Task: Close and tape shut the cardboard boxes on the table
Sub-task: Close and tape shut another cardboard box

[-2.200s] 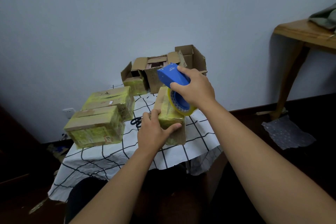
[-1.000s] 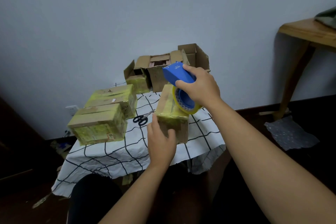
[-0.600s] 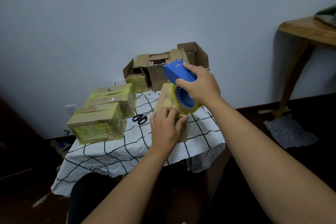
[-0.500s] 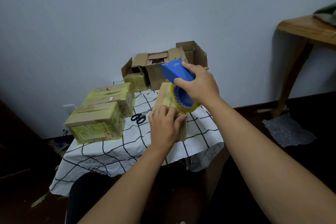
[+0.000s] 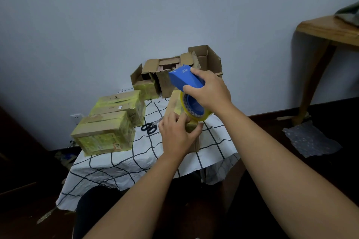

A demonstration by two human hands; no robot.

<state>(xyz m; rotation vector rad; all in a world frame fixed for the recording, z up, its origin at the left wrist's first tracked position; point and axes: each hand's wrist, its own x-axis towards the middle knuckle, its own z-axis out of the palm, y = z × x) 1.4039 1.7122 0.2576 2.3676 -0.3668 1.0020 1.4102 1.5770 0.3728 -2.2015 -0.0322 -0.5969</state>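
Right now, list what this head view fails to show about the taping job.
- Seam of the box being taped: hidden by the left hand and the tape roll.
- Dispenser's cutting edge: covered by the blue tape dispenser body and the right hand.
- Contents of the open boxes at the back: too dark, partly blocked by the dispenser.
- Labels on the two taped boxes: too small to read.

A pale blue-grey wall [image 5: 136, 15] is filling the background under dim light. A wooden side table [image 5: 328, 29] is standing at two o'clock above dark flooring [image 5: 330, 170], a socket [image 5: 76, 117] sitting at nine.
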